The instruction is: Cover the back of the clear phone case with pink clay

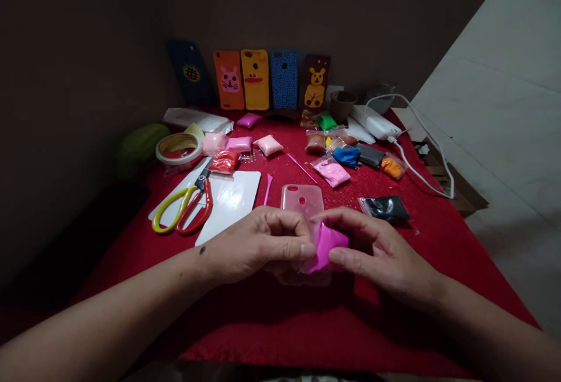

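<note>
Both of my hands meet over the near middle of a red cloth-covered table (263, 323). My left hand (258, 245) and my right hand (377, 253) pinch a small clear packet of bright pink clay (326, 247) between fingers and thumbs. A clear phone case (302, 198) lies flat on the cloth right under and behind my hands, partly hidden by them.
Scissors with yellow and red handles (186, 207) lie on a white board (232, 198) at left, beside a tape roll (178, 148). Several coloured clay packets (346, 157), a black packet (385, 208) and pink sticks lie mid-table. Decorated phone cases (254, 78) lean on the back wall. A white cable (421, 154) runs right.
</note>
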`<state>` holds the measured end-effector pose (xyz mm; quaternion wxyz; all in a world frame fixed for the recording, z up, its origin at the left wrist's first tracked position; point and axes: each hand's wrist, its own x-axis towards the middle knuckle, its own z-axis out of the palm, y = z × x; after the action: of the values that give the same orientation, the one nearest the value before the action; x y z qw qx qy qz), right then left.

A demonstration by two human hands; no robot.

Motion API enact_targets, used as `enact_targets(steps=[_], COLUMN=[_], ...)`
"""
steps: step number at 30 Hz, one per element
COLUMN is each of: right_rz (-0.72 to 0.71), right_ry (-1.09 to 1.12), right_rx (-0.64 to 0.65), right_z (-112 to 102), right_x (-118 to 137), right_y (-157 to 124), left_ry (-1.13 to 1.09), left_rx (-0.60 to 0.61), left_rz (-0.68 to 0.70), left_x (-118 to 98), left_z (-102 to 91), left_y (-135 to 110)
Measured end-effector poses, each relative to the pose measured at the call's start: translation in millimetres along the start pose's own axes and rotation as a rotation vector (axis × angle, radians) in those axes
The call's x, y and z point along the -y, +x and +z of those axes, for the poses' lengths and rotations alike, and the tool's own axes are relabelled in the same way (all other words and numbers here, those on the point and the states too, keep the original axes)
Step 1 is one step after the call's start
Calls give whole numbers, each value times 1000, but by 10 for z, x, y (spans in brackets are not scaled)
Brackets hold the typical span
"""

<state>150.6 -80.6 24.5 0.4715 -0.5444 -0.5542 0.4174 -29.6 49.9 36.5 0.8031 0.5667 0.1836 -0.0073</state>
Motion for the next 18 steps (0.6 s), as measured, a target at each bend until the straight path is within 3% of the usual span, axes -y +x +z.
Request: enact_targets(steps=[4, 5, 9, 14, 18], right_rz=[-213, -195, 77, 137, 133], right_ry=[-468, -478, -294, -351, -321], right_rx=[-347, -328, -48, -52, -99], right_z=[43, 66, 181, 265, 293], right_x=[217, 274, 424, 434, 384], right_y=[-53, -68, -87, -71, -75], left_ry=[52, 74, 211, 321, 261], left_rx=[6, 2, -9, 18, 34], left_rz=[65, 79, 114, 223, 193], left_x=[-15, -13, 8, 9, 36], left_z=[81, 98, 141, 145, 125], left_y=[-48, -56, -71, -73, -57])
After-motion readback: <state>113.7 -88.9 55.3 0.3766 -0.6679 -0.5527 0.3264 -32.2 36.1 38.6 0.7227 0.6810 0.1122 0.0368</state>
